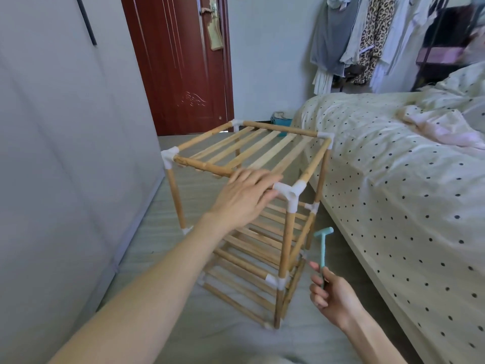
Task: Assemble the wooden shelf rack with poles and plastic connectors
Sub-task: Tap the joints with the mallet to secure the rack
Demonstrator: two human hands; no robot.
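The left hand (244,195) hides part of the rack's front pole (202,166).

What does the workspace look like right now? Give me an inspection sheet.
Surface: grey floor, rack stands on it.
Job's things: wooden shelf rack upright, slatted tiers, white plastic connectors at corners.
Clutter: nothing seen on the floor near the rack.
Hands: left hand rests on the top front pole; right hand holds a small teal hammer.
Cables: nothing seen.
Surroundings: polka-dot bed at right, dark red door, hanging clothes.
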